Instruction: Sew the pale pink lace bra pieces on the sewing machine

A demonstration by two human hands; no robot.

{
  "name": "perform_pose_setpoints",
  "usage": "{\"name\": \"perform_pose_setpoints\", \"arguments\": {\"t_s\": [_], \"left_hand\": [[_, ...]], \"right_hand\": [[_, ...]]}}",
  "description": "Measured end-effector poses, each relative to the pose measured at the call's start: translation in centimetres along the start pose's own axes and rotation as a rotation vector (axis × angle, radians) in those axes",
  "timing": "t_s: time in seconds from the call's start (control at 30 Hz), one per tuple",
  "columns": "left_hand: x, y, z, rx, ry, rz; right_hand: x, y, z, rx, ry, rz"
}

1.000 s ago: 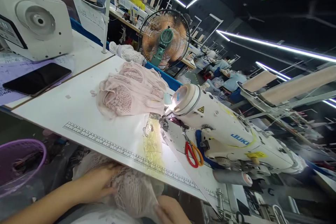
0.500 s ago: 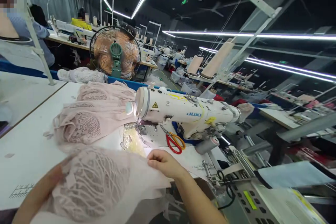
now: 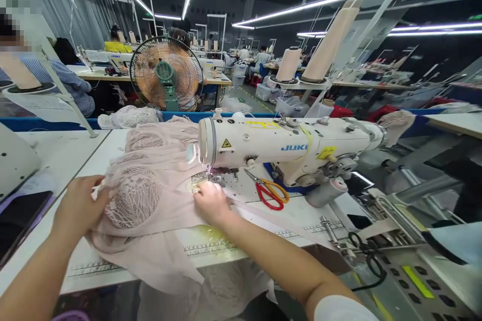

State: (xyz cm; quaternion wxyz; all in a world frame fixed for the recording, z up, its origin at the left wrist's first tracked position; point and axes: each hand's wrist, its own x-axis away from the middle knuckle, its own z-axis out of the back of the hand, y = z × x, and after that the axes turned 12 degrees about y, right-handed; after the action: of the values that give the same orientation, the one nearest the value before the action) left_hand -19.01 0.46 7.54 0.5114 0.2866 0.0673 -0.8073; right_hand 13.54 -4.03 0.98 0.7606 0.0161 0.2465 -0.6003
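Note:
A pale pink lace bra piece (image 3: 135, 198) lies on the white table left of the sewing machine (image 3: 259, 141), its patterned cup facing up. My left hand (image 3: 81, 205) grips the cup's left edge between thumb and fingers. Just in front of the needle area, my right hand (image 3: 213, 203) is closed on the sheer fabric at the piece's right side; its fingertips are partly hidden. Beyond the piece, more pink lace pieces (image 3: 148, 136) form a heap reaching the machine head. Red-and-orange-handled scissors (image 3: 269, 195) rest on the machine bed, right of my right hand.
A grey thread spool (image 3: 327, 192) stands by the machine's base. A dark phone (image 3: 24, 225) lies at the table's left. Behind the table is a large fan (image 3: 165, 74); thread cones (image 3: 289, 64) stand at the right. A co-worker's striped sleeve (image 3: 71, 80) shows at far left.
The lace piece has moved away from me, off the table's front edge and onto the tabletop beside the machine. Both hands moved forward with it, the right closer to the needle. The view has levelled.

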Motion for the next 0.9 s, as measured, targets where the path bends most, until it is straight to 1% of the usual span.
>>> {"name": "perform_pose_setpoints", "arguments": {"t_s": [0.03,0.07,0.1,0.17,0.2,0.23,0.27,0.3,0.37,0.43,0.47,0.5,0.53,0.6,0.67,0.73,0.8,0.9], "left_hand": [[0.0,2.1,-0.2,-0.036,0.153,0.057],[0.0,4.6,-0.7,0.017,0.261,0.070],[0.1,7.1,-1.5,0.140,0.272,0.024],[0.2,11.7,-3.9,0.386,0.117,-0.085],[0.2,13.4,-5.3,0.486,0.066,-0.114],[0.1,14.6,-6.6,0.562,0.049,-0.134],[0.0,15.4,-7.9,0.611,0.024,-0.155],[-0.1,15.7,-8.9,0.638,-0.011,-0.173],[-0.3,15.4,-10.3,0.622,-0.138,-0.243],[-0.5,14.7,-10.8,0.536,-0.285,-0.349],[-0.6,14.4,-10.8,0.473,-0.337,-0.403],[-0.6,14.3,-10.7,0.400,-0.365,-0.447],[-0.6,14.2,-10.6,0.320,-0.375,-0.474],[-0.6,14.6,-10.3,0.160,-0.368,-0.486],[-0.6,15.3,-10.0,0.026,-0.351,-0.466],[-0.7,16.2,-9.9,-0.071,-0.337,-0.435],[-1.1,17.0,-10.1,-0.142,-0.328,-0.401],[-1.9,17.9,-10.6,-0.197,-0.321,-0.364]], "right_hand": [[-0.2,-0.3,-0.2,0.013,0.003,0.003],[-0.3,-0.5,-0.3,0.027,0.004,0.002],[-0.3,-0.7,-0.4,0.041,0.005,-0.002],[-0.1,-1.1,-0.6,0.061,0.007,-0.009],[0.1,-1.2,-0.7,0.065,0.009,-0.010],[0.4,-1.3,-0.7,0.063,0.011,-0.006],[0.8,-1.3,-0.7,0.054,0.012,0.006],[1.3,-1.3,-0.6,0.039,0.010,0.028],[2.3,-1.1,-0.4,-0.006,0.000,0.103],[3.5,-0.6,0.0,-0.059,-0.010,0.197],[4.1,-0.3,0.3,-0.082,-0.013,0.237],[4.8,-0.1,0.5,-0.106,-0.004,0.267],[5.5,0.3,0.8,-0.129,0.013,0.285],[7.1,0.9,1.3,-0.170,0.062,0.298],[8.7,1.4,1.9,-0.213,0.099,0.288],[9.9,1.9,2.4,-0.258,0.096,0.267],[10.6,2.2,2.9,-0.309,0.080,0.237],[10.7,2.4,3.2,-0.342,0.062,0.192]]}}
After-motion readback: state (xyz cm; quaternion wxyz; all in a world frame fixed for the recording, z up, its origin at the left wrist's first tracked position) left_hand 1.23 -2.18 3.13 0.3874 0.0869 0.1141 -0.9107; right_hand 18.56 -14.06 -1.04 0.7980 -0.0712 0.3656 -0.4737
